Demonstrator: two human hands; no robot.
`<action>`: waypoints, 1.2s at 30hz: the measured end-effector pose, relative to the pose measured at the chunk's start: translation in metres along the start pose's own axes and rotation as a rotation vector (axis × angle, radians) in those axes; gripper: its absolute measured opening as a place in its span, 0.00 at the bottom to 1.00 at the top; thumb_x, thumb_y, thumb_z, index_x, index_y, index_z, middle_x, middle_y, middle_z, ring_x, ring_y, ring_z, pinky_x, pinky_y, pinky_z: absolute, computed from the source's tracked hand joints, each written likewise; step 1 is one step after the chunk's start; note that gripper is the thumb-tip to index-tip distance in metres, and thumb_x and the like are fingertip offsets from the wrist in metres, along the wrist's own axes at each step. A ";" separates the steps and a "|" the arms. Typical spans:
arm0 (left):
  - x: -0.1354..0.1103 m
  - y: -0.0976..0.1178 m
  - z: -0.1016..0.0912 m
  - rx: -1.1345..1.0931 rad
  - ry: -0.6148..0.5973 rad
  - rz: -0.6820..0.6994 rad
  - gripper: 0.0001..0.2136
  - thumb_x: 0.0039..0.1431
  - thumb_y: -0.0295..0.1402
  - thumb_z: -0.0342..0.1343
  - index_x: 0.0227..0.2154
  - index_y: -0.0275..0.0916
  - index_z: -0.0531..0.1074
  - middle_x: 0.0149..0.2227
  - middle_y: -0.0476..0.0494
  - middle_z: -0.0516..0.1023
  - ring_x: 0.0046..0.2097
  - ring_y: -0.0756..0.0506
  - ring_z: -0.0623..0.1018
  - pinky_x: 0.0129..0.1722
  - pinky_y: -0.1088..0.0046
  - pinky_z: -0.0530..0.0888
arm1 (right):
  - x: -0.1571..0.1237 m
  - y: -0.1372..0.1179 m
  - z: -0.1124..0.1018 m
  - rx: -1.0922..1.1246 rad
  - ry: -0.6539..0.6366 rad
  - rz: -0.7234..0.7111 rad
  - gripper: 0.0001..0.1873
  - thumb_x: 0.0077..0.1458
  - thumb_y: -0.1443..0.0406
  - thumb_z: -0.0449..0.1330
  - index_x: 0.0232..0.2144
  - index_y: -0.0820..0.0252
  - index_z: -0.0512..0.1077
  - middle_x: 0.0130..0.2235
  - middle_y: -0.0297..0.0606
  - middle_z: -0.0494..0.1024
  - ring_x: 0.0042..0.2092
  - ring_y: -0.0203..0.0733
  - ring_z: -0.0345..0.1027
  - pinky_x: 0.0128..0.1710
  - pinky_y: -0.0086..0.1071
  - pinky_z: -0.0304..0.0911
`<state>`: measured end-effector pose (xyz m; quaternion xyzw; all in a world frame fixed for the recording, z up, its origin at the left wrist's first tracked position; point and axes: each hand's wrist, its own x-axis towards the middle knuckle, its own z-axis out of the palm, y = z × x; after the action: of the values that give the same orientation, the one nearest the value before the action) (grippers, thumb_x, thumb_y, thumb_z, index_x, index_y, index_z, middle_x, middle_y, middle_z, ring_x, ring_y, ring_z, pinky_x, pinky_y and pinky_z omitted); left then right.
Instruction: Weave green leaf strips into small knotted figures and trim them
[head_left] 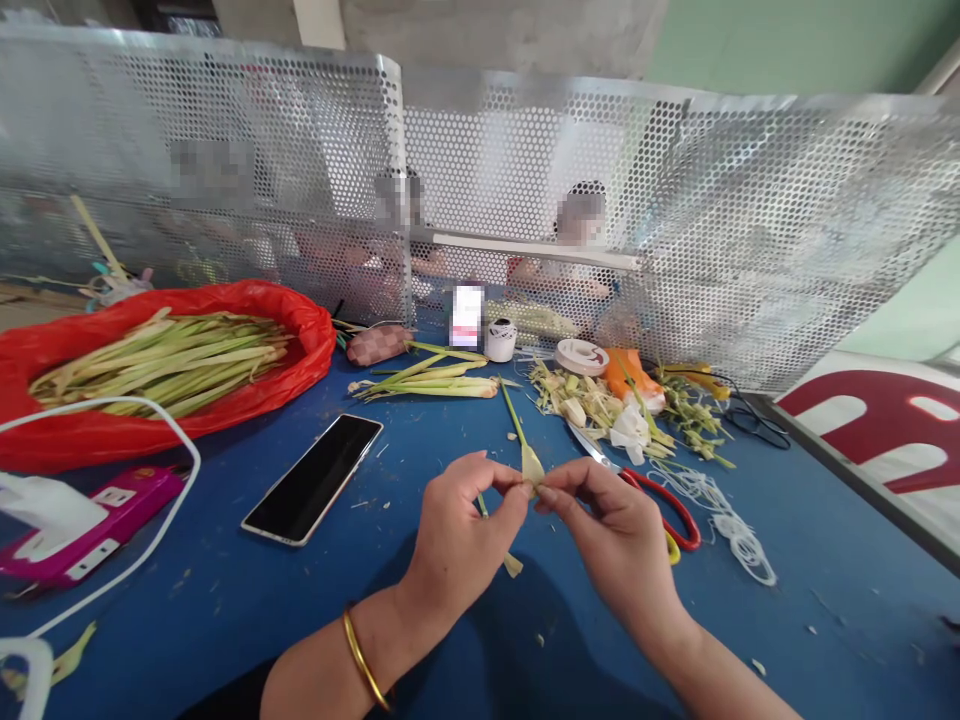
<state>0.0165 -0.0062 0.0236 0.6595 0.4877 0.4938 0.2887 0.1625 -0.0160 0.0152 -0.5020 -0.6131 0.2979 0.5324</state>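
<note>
A green plant stalk with a pale, widened base [531, 465] is pinched between my two hands above the blue table. My left hand [469, 520], with a gold bangle at the wrist, grips the base from the left with thumb and forefinger. From the right, my right hand [611, 520] pinches the same base. Red-handled scissors [679, 510] lie partly hidden behind my right hand. Beyond my hands rests a small bundle of cut stalks [442, 382]. A scrap of pale leaf [513, 566] shows just below my left hand.
At left are a red plastic bag [315, 345] of long stalks, a phone [315, 480] and a magenta power strip [97, 525] with a white cable. Trimmings [562, 395], a tape roll [582, 357] and white string [739, 540] lie right. A perforated metal screen [495, 140] stands behind; people sit beyond.
</note>
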 end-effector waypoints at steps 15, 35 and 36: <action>0.004 -0.004 0.005 -0.585 -0.129 -0.501 0.07 0.47 0.34 0.61 0.20 0.37 0.74 0.23 0.49 0.75 0.30 0.49 0.74 0.35 0.75 0.70 | 0.002 0.008 -0.001 -0.142 -0.084 -0.350 0.07 0.59 0.70 0.57 0.33 0.54 0.72 0.31 0.32 0.77 0.35 0.38 0.69 0.37 0.29 0.64; -0.001 0.000 -0.001 -0.184 -0.102 -0.145 0.05 0.51 0.32 0.57 0.25 0.39 0.77 0.27 0.48 0.79 0.32 0.48 0.75 0.35 0.74 0.69 | 0.002 0.006 0.003 0.115 0.044 0.095 0.06 0.48 0.63 0.64 0.24 0.58 0.72 0.25 0.32 0.74 0.29 0.37 0.66 0.29 0.28 0.64; -0.001 0.001 -0.001 -0.175 -0.099 -0.138 0.05 0.51 0.31 0.58 0.25 0.39 0.78 0.27 0.48 0.80 0.32 0.48 0.76 0.35 0.74 0.69 | 0.002 0.006 0.003 0.113 0.044 0.084 0.06 0.49 0.63 0.64 0.24 0.58 0.72 0.25 0.32 0.74 0.29 0.37 0.66 0.29 0.28 0.64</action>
<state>0.0160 -0.0076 0.0240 0.6204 0.4721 0.4801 0.4021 0.1611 -0.0118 0.0098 -0.5028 -0.5617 0.3429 0.5604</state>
